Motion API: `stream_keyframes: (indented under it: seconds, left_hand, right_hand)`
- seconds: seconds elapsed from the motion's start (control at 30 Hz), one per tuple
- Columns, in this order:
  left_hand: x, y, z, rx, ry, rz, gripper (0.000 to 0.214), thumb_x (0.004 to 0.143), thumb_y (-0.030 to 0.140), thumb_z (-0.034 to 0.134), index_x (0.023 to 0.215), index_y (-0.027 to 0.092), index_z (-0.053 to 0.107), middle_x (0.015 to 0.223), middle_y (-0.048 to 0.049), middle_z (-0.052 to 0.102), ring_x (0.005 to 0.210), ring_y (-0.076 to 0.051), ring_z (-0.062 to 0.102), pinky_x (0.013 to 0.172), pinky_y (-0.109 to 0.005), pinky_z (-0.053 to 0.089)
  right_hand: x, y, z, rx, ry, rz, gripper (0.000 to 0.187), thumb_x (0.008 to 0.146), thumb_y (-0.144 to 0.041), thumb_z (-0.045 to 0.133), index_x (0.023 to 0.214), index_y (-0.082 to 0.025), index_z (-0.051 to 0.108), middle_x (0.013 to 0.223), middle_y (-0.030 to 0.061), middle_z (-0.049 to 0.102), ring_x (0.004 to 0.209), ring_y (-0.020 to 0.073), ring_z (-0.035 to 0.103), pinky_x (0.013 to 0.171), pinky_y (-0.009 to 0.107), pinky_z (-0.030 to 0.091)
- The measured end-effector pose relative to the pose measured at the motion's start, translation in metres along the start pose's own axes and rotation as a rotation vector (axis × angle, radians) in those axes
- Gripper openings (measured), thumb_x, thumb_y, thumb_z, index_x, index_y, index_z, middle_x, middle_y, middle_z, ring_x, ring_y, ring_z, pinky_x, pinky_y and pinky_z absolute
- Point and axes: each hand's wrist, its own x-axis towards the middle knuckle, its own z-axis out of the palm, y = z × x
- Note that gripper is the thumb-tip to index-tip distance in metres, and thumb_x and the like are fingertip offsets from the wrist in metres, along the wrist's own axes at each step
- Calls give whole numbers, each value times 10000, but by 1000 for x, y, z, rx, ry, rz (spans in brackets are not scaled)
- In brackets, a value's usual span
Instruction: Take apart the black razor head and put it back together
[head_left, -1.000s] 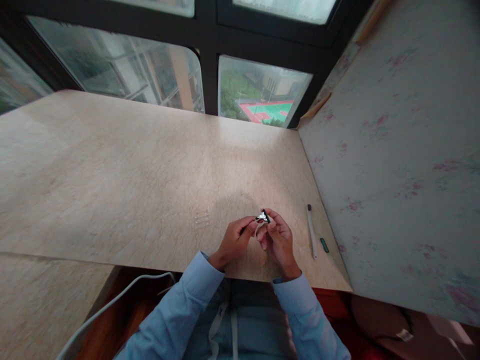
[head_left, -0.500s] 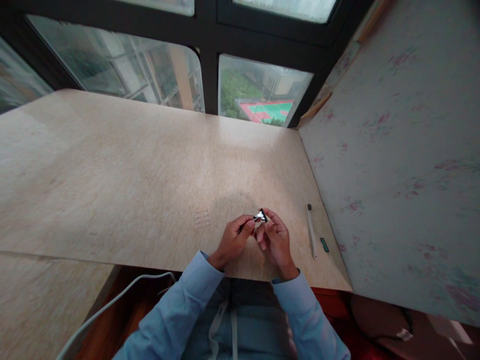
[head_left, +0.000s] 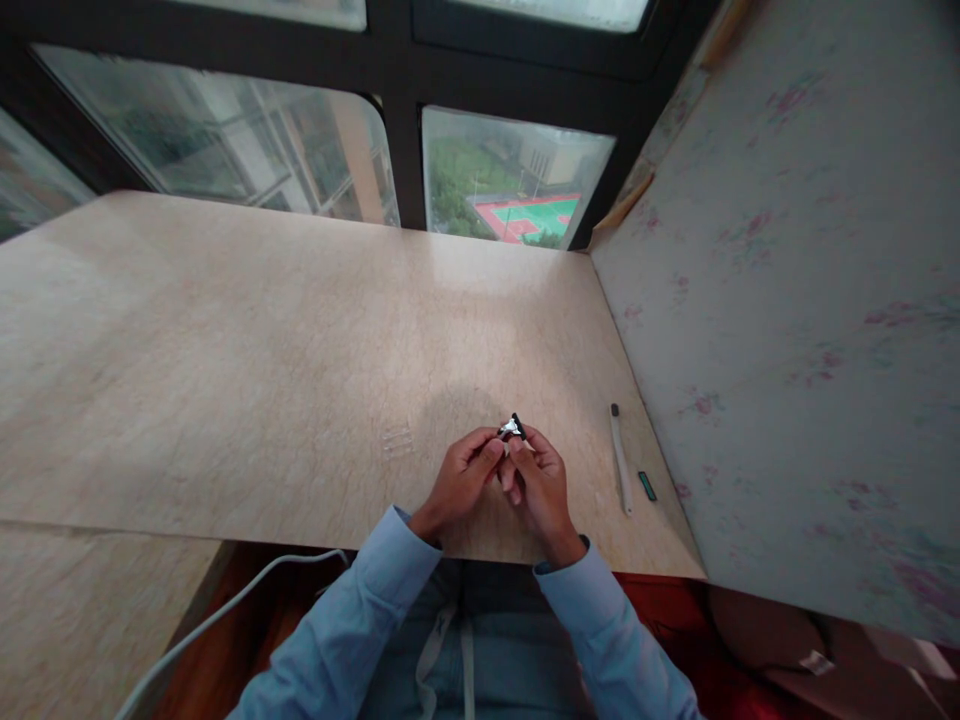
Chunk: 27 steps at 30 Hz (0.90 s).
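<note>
My left hand (head_left: 463,477) is closed around the dark handle of a razor (head_left: 513,427), most of which its fingers hide. The razor's shiny silver neck and black head stick up between my hands. My right hand (head_left: 541,488) is closed too, its thumb and fingers pinching at the razor's head from the right. Both hands hover over the near part of the beige countertop (head_left: 315,350). To their left lies a clear plastic tray (head_left: 397,441). A small dark green-and-black piece, like a blade cartridge (head_left: 647,486), lies to the right.
A white toothbrush-like stick with a black end (head_left: 621,460) lies right of my hands. The floral-papered wall (head_left: 787,330) bounds the counter on the right, and a dark-framed window (head_left: 409,150) stands behind it. A white cable (head_left: 225,605) hangs at the front left.
My right hand's fingers have shifted on the razor's head, with the index finger now lower beside it. The razor has turned slightly. The whole view has moved a little.
</note>
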Motion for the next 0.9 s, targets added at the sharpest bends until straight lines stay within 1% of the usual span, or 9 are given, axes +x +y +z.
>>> stream_keyframes:
  seconds: [0.1, 0.17, 0.27, 0.33, 0.43, 0.53, 0.6, 0.7, 0.9]
  left_hand:
    - [-1, 0, -1, -35, 14, 15, 403, 897, 503, 541, 964, 123, 659, 580, 28, 510, 519, -92, 420, 522, -224, 357]
    - [-1, 0, -2, -31, 23, 29, 412, 897, 501, 542, 990, 122, 673, 598, 23, 515, 525, -91, 425, 523, -223, 359]
    - [-2, 1, -2, 2, 22, 44, 403, 884, 494, 566, 988, 126, 693, 625, 7, 543, 553, -101, 452, 538, -229, 380]
    - [-3, 2, -1, 27, 28, 62, 394, 871, 497, 581, 951, 131, 701, 635, -2, 564, 570, -112, 472, 550, -236, 396]
    - [-3, 5, -1, 85, 34, 99, 359, 880, 468, 571, 837, 136, 699, 636, -4, 575, 591, -119, 489, 578, -243, 409]
    - [-4, 6, -3, 150, 21, 130, 348, 896, 417, 553, 736, 134, 678, 609, 4, 550, 583, -114, 479, 571, -236, 392]
    - [-5, 5, -4, 182, 14, 138, 328, 898, 395, 551, 760, 131, 689, 598, 9, 540, 572, -111, 473, 556, -232, 378]
    - [-5, 2, -6, 219, 21, 141, 307, 898, 383, 549, 848, 129, 715, 611, 7, 559, 576, -116, 488, 555, -232, 387]
    - [-4, 0, -6, 252, 26, 196, 310, 914, 366, 528, 835, 138, 724, 627, -6, 606, 572, -120, 532, 558, -230, 415]
  right_hand:
    - [-1, -6, -2, 40, -31, 14, 521, 833, -402, 713, 1285, -199, 551, 504, -64, 619, 329, 55, 424, 342, 146, 306]
    - [-2, -10, -2, 92, -56, -2, 564, 840, -432, 701, 1330, -211, 533, 527, -54, 632, 347, 57, 439, 366, 156, 335]
    - [-2, -12, -2, 144, -76, -16, 501, 865, -469, 662, 1284, -201, 594, 520, -45, 619, 356, 53, 441, 384, 163, 348]
    - [-2, -12, -3, 146, -82, -9, 476, 860, -464, 673, 1252, -197, 627, 507, -45, 610, 354, 50, 439, 387, 162, 353]
    - [-1, -10, -5, 118, -75, 7, 493, 843, -473, 691, 1248, -196, 640, 487, -46, 602, 336, 47, 426, 369, 156, 345]
    - [-1, -10, -8, 51, -71, 27, 539, 825, -512, 691, 1245, -176, 649, 469, -30, 608, 325, 61, 435, 325, 149, 321]
    - [-1, -11, -10, -4, -64, 44, 572, 815, -523, 694, 1254, -159, 645, 457, -17, 614, 319, 72, 447, 303, 148, 315]
    - [-1, -12, -11, -61, -46, 61, 609, 814, -526, 692, 1279, -138, 629, 449, -3, 624, 303, 79, 453, 296, 154, 337]
    - [0, -10, -12, -75, -46, 77, 650, 788, -541, 711, 1280, -124, 630, 446, 8, 630, 299, 88, 471, 290, 159, 362]
